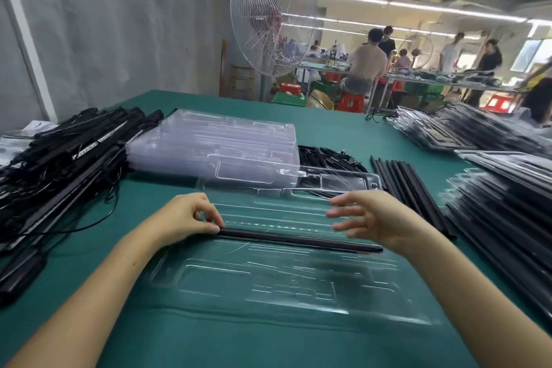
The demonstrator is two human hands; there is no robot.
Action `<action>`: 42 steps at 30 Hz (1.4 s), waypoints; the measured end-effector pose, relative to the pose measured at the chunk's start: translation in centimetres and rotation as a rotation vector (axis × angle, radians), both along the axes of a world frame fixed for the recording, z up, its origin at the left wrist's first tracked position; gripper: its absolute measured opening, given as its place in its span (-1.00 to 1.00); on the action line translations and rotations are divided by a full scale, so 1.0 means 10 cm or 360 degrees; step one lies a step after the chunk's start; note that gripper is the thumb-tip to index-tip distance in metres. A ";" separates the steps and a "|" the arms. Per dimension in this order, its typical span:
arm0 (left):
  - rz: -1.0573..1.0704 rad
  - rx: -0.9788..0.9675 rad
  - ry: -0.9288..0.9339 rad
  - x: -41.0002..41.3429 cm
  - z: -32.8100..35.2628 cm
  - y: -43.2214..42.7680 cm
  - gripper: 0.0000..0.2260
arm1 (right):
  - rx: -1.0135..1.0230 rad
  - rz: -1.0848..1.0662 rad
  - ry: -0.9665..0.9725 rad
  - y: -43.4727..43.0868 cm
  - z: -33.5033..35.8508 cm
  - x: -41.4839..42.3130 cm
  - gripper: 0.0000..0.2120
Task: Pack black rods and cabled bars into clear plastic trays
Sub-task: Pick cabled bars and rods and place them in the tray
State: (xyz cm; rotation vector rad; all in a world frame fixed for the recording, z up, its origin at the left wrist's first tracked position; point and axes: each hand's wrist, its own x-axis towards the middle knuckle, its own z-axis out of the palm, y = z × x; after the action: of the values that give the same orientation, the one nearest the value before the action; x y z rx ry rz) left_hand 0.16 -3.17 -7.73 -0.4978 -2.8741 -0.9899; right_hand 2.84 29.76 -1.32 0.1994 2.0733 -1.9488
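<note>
On the clear tray (pixel 268 287): your left hand (pixel 188 215) is pinching a black rod (pixel 298 238), aligning it.
Right hand (pixel 376 218): hovering, spread, empty.

1 head-worn view (wide-angle), facing forward and down, close over green table (pixel 328 125).

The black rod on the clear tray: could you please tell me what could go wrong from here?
Only the left hand pinches the black rod, at one end, so its free end may miss the groove. Neither hand holds the clear tray, so it could slide. The right hand, open and blurred, might knock the rod askew.
</note>
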 end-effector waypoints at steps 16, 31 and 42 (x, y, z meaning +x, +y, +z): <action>0.0031 -0.0058 -0.0021 0.02 0.03 0.01 -0.80 | 0.1576 0.0156 0.0608 0.75 -0.45 -0.06 -0.85; 0.0092 -0.0350 -0.0129 -0.06 -0.05 -0.26 -0.70 | 0.1898 -0.0441 0.0683 0.88 -0.48 -0.85 -0.85; 0.0232 -0.0401 0.0134 -0.04 -0.10 -0.04 -0.71 | 0.2056 -0.0482 0.0357 0.66 -0.48 -1.07 -0.89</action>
State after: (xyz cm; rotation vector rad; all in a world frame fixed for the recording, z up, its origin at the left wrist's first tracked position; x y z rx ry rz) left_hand -0.25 -3.60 -8.71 -0.3288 -2.9222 -0.5757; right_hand -7.81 36.35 -6.08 0.5733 3.2616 -0.4216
